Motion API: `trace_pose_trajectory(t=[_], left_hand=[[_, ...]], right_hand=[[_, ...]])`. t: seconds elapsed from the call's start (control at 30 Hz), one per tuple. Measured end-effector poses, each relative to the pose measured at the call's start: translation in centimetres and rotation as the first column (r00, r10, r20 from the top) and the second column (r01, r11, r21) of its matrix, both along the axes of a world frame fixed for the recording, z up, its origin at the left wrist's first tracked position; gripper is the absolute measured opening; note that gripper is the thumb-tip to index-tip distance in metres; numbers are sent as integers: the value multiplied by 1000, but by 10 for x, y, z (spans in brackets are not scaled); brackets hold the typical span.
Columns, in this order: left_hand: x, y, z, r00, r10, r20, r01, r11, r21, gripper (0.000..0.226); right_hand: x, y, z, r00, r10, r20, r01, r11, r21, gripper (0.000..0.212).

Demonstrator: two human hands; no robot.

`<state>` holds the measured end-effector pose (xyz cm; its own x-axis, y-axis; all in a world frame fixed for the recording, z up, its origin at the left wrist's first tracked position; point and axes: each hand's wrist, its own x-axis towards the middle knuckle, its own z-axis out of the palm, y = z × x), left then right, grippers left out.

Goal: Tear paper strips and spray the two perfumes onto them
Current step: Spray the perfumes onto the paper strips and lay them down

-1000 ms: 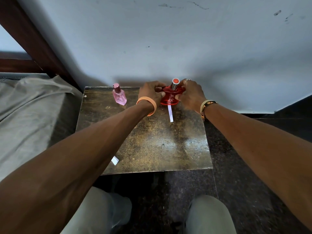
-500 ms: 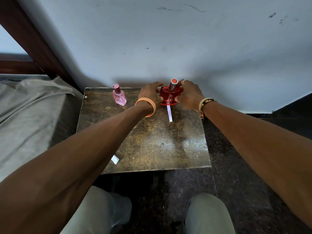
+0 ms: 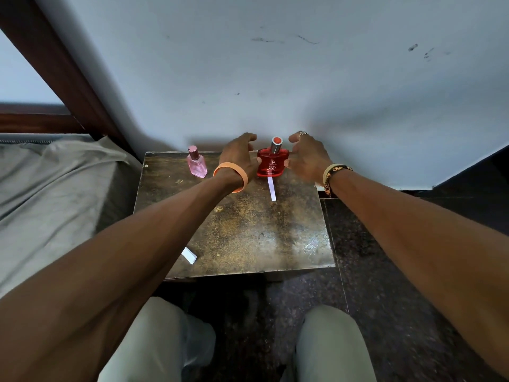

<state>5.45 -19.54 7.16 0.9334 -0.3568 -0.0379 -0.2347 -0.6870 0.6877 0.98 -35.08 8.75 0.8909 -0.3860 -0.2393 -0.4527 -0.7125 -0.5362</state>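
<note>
Red perfume (image 3: 271,165) upright at table (image 3: 248,238) back edge, strip (image 3: 271,188) at its base, L hand (image 3: 239,155) + R hand (image 3: 305,158) flanking w/ fingers spread, not gripping; 2nd strip (image 3: 189,255) torn, front-left edge; pink perfume (image 3: 197,165) prob. left to spray.

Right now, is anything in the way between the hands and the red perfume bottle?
Nothing visible. The left hand and right hand flank the red perfume bottle, thumbs at its sides. The pink bottle stands apart, left; the paper strip lies in front.
</note>
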Motion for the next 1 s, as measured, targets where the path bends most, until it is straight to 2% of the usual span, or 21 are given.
trace_pose_trajectory(t=[0.43,0.6,0.8,1.0], left_hand=[[-57,24,89,993,-53,105,59,997,-47,46],[-94,41,116,985,-98,142,111,990,-83,42],[-125,79,135,981,-83,175,101,990,-96,34],[-135,138,136,988,20,152,-4,994,-109,23]], right_hand=[[-82,9,89,992,-79,99,73,995,65,63],[-124,26,117,990,-68,121,66,998,23,64],[-155,66,141,990,-14,139,15,1000,-6,67],[-150,118,141,987,107,122,-108,994,3,63]])
